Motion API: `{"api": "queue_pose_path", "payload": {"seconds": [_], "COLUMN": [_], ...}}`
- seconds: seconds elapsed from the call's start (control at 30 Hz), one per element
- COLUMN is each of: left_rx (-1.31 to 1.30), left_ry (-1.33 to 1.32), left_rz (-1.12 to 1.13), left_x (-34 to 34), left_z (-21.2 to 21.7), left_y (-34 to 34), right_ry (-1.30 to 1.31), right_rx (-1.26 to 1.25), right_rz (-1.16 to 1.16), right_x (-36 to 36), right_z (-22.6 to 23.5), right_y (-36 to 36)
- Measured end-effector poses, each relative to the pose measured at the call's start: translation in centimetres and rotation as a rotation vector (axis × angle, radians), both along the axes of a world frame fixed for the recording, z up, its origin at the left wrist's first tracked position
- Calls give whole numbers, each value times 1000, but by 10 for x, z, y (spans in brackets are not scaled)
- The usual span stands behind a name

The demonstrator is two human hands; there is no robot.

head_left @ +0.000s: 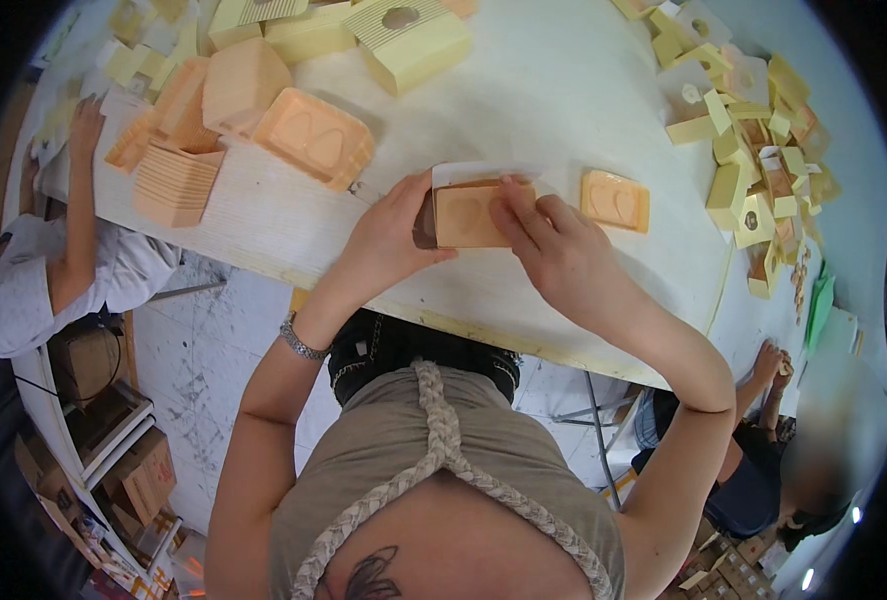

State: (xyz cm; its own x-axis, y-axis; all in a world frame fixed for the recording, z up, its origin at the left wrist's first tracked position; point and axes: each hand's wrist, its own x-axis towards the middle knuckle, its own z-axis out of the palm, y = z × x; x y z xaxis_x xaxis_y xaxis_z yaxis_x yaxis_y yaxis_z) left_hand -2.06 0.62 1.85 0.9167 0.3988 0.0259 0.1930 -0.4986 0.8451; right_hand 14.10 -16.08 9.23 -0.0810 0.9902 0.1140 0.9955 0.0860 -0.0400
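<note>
Fingers of my left hand point(388, 228) were wrapped around the left end of an open carton point(473, 173), its pale panel standing up along the far side. A peach tray point(466, 218) with rounded hollows sat at the carton, between my hands; how far inside it reached, I could not tell. My right hand point(568, 260) had its fingers bent over the tray's right end, touching it, but whether they pinched or merely pressed I could not tell. Just right of them a loose tray point(615, 202) lay on the counter point(543, 115), two hollows facing up. Off to my left stood ribbed, nested trays point(175, 190). Yellow boxes point(413, 50) lay beyond, one with a round opening, and more yellow cartons point(728, 190) were heaped at far right.
</note>
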Motion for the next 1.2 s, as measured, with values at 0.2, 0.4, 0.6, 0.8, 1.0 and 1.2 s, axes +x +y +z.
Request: {"api": "queue_pose_path", "payload": {"seconds": [0.2,0.4,0.6,0.8,1.0,1.2], "left_rx": [-72,27,50,147,283,369], "left_ry": [5,-28,9,-77,-158,-202], "left_rz": [-7,30,59,125,283,252], "left_x": [2,2,4,12,32,28], "left_z": [-2,-7,-2,-6,-15,-19], "left_y": [2,-2,-3,-9,-22,-17], "right_ry": [1,-106,-143,-173,-154,-58], "right_rx": [69,118,231,371,353,256], "right_rz": [98,74,66,22,3,26], "right_x": [6,15,17,19,14,18], "right_z": [-6,-16,-25,-44,-44,-33], "right_y": [6,-5,-6,-4,-4,-2]}}
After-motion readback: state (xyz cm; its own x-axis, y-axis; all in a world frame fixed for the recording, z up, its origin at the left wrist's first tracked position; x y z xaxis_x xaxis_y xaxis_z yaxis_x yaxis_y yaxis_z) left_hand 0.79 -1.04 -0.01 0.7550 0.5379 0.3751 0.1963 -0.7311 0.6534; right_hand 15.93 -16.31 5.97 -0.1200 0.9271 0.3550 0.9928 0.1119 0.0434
